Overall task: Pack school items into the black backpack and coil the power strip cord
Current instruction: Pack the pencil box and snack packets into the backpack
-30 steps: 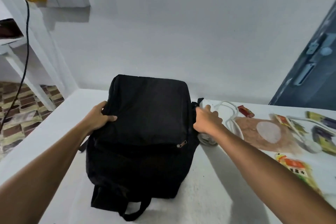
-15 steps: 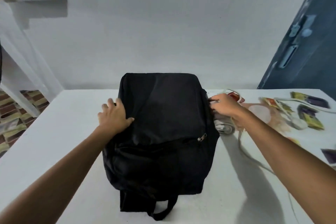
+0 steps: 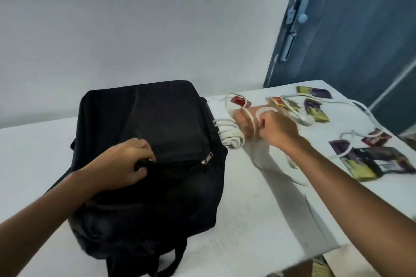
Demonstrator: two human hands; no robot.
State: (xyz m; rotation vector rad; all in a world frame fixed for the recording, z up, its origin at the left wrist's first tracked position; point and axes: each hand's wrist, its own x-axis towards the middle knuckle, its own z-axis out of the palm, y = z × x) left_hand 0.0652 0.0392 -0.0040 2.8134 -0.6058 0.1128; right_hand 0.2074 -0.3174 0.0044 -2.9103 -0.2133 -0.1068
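Backpack [image 3: 144,141], black, lies at table [image 3: 258,220] centre. Left hand [image 3: 119,166] pinches its front-pocket fabric. At two o'clock, right hand [image 3: 276,129] grips the white power strip cord [image 3: 229,134], partly coiled. Coiling seems underway; next, gather the loose cord trailing toward three o'clock.

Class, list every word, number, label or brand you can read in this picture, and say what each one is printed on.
No text can be read here.
Packets on the table: printed, but too blurred to read.
Dark packets near the right edge: print too blurred.
Red packet: too small to read.
Backpack: no label visible.
Door: no sign visible.
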